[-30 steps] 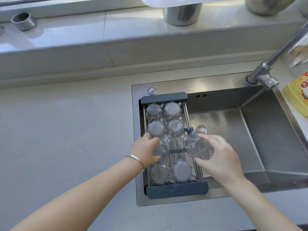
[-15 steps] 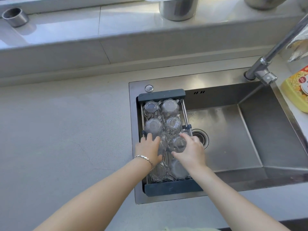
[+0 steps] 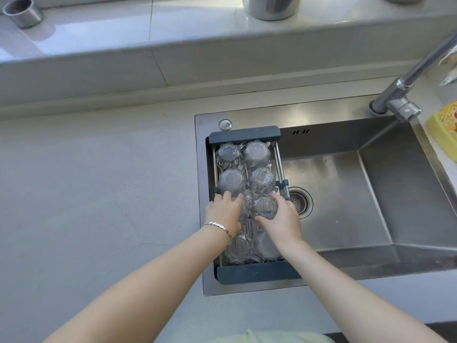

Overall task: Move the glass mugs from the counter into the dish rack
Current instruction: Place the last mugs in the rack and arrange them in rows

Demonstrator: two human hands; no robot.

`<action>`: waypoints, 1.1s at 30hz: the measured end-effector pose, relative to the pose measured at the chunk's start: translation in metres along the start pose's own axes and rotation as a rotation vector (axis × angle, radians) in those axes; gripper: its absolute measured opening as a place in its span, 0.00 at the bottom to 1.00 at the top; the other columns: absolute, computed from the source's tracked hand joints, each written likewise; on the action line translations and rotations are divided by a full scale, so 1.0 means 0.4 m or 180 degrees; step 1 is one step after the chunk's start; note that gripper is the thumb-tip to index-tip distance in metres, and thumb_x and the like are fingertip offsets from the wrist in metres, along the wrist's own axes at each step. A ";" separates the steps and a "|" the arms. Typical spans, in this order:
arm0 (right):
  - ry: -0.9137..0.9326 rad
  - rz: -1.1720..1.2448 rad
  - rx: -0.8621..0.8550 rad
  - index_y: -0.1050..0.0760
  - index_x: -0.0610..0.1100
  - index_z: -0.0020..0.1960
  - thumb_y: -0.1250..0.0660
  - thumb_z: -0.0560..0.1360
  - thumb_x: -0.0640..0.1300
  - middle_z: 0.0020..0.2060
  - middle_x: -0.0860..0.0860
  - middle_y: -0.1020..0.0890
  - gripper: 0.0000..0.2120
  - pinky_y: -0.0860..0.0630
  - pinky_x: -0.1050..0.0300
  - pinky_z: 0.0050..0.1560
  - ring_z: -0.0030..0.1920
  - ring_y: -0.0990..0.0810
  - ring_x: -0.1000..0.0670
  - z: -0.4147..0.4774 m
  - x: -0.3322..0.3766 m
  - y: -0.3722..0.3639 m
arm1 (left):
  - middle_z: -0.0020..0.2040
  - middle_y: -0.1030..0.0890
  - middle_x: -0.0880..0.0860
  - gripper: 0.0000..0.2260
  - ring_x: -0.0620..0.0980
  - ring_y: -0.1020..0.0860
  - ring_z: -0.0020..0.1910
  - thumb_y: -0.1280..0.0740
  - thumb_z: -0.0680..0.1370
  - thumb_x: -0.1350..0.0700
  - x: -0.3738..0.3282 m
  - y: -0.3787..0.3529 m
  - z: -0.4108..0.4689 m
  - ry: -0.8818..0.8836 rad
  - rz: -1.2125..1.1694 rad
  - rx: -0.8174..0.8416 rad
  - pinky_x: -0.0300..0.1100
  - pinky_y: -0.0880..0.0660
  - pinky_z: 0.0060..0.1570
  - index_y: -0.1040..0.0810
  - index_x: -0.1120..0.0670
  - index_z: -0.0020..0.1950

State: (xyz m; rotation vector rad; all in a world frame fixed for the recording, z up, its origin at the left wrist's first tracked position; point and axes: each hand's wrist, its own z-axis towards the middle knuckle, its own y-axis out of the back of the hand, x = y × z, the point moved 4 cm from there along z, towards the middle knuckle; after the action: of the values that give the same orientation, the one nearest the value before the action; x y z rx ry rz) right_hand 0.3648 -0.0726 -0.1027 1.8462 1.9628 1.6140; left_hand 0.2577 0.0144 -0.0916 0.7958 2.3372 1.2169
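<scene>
A dark-framed dish rack [image 3: 244, 135] spans the left side of the steel sink and holds several clear glass mugs upside down. My left hand [image 3: 223, 212] covers and grips a mug in the rack's middle row, left side; most of that mug is hidden under the fingers. My right hand [image 3: 282, 220] grips another glass mug [image 3: 265, 206] beside it in the same row, bottom up. Two mugs [image 3: 238, 247] sit in the near row, partly hidden by my wrists. Further mugs [image 3: 256, 154] fill the two far rows.
The steel sink basin [image 3: 346, 194] with its drain lies right of the rack. A faucet [image 3: 405, 87] slants in from the upper right, next to a yellow bottle [image 3: 442, 129]. Grey counter [image 3: 99, 194] stretches left. Metal cups [image 3: 23, 12] stand on the window ledge.
My right hand has carried its mug left from above the sink down into the rack's middle row. My left hand has settled its mug lower into the same row.
</scene>
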 end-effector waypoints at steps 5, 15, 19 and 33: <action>0.0014 0.0037 0.0270 0.37 0.45 0.69 0.25 0.66 0.45 0.67 0.44 0.30 0.36 0.34 0.53 0.65 0.66 0.31 0.44 0.007 0.010 0.018 | 0.72 0.39 0.56 0.32 0.56 0.33 0.67 0.34 0.76 0.51 0.035 -0.015 -0.034 -0.0008 -0.0449 -0.0244 0.48 0.31 0.63 0.48 0.52 0.76; -0.0053 -0.1069 0.0720 0.36 0.48 0.67 0.31 0.69 0.54 0.63 0.46 0.29 0.30 0.29 0.51 0.59 0.62 0.27 0.44 -0.133 -0.052 0.063 | 0.75 0.38 0.50 0.28 0.51 0.38 0.73 0.37 0.75 0.60 0.007 -0.081 -0.161 -0.1325 -0.0056 0.0104 0.47 0.36 0.70 0.41 0.52 0.74; -0.0331 -0.1509 0.0684 0.42 0.47 0.69 0.34 0.68 0.63 0.62 0.44 0.28 0.37 0.26 0.51 0.53 0.61 0.25 0.42 -0.127 -0.042 -0.010 | 0.77 0.43 0.52 0.32 0.53 0.41 0.73 0.36 0.74 0.66 -0.005 -0.097 -0.149 -0.1259 0.0387 0.0139 0.49 0.37 0.69 0.44 0.51 0.74; 0.0251 -0.1073 0.0145 0.37 0.52 0.67 0.32 0.66 0.59 0.63 0.50 0.25 0.32 0.30 0.53 0.58 0.63 0.27 0.46 -0.198 0.023 0.192 | 0.45 0.18 0.52 0.24 0.52 0.20 0.43 0.21 0.57 0.54 -0.009 -0.052 -0.141 -0.1048 0.0533 -0.0301 0.43 0.26 0.37 0.21 0.54 0.51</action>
State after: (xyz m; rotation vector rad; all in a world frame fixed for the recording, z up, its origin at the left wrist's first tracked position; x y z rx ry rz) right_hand 0.3706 -0.1333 -0.0104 1.3835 2.2116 1.5691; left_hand 0.2221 -0.0320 -0.0779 1.0857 1.9675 1.1521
